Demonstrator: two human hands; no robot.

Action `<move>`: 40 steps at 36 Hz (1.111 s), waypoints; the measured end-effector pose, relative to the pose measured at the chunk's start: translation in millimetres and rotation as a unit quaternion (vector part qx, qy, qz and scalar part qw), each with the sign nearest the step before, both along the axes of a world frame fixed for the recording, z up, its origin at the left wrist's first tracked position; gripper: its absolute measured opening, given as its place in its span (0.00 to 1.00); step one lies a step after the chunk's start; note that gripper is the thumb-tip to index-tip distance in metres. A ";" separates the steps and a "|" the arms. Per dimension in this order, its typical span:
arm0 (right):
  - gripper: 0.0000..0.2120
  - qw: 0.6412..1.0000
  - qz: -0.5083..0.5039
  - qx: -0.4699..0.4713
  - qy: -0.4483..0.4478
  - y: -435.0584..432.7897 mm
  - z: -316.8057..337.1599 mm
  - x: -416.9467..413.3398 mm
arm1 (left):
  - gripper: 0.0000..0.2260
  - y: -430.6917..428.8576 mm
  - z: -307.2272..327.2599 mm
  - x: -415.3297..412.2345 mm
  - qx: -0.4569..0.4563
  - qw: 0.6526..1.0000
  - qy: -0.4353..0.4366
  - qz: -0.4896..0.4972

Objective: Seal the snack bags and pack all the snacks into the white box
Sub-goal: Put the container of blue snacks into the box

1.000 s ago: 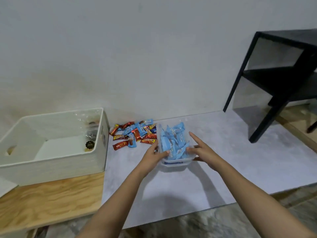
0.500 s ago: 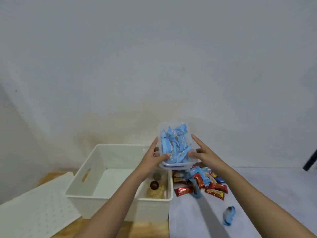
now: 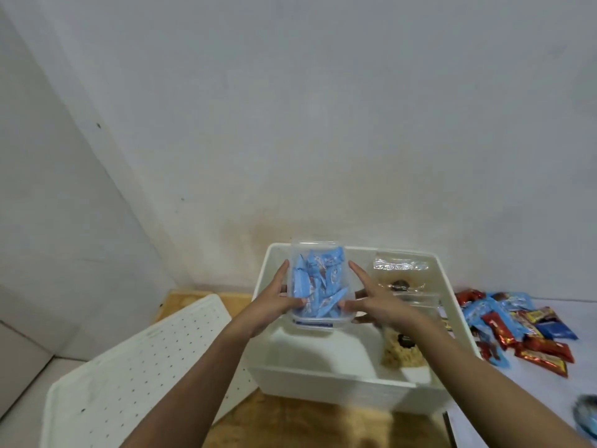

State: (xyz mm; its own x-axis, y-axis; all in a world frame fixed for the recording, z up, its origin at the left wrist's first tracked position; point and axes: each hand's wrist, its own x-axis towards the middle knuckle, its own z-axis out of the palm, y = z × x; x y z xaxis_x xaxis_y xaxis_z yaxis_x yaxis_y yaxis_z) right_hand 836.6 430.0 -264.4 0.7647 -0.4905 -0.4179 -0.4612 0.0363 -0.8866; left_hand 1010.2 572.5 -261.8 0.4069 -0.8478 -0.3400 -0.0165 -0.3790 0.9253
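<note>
My left hand [image 3: 274,303] and right hand [image 3: 379,303] are gripping the clear tub [image 3: 318,286] of blue packets, fingers [image 3: 283,271] clamping its sides, holding it above the white box [image 3: 323,383]; loose snacks [image 3: 529,331] are lying right of the box

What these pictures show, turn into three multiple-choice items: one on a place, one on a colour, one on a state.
1. Where is the clear tub?
A. On the grey mat.
B. Held by the left hand and right hand over the white box.
C. On a shelf.

2. What colour are the packets inside the tub?
A. Blue.
B. Green.
C. Yellow.

3. How is the white box?
A. Closed.
B. Upside down.
C. Open, its lid lying beside it.

Answers: B, both hands grip the tub above the box. A, blue wrappers show through the clear wall. C, the inside of the box shows and the dotted lid lies to its left.
</note>
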 end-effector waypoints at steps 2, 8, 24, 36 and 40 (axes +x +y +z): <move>0.43 1.000 -0.001 0.011 0.021 3.9 -13.5 5.9 | 0.41 1.0 -12.2 3.6 0.016 1.000 0.014 -0.010; 0.43 0.996 -0.030 0.047 0.070 2.8 -44.9 14.1 | 0.44 -11.4 -45.0 2.7 0.068 0.997 0.017 -0.027; 0.45 0.989 -0.092 0.072 0.093 0.2 -73.1 19.3 | 0.45 -45.2 -76.0 10.0 0.133 0.986 -0.008 -0.099; 0.43 0.987 -0.095 0.071 0.112 3.5 -67.7 32.9 | 0.28 -43.4 -37.7 38.9 -0.020 0.913 -0.407 0.030; 0.43 0.987 -0.093 0.080 0.108 6.9 -65.9 35.8 | 0.27 -30.3 -38.7 61.1 0.023 0.929 -0.357 0.096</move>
State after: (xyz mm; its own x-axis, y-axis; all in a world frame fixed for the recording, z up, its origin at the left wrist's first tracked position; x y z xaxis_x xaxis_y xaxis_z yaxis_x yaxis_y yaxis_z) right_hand 872.4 436.9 -330.4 0.5528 -0.5278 -0.6448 -0.6107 0.2699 -0.7445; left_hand 1071.3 542.1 -300.6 0.6853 -0.7271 0.0409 -0.5479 -0.4777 0.6867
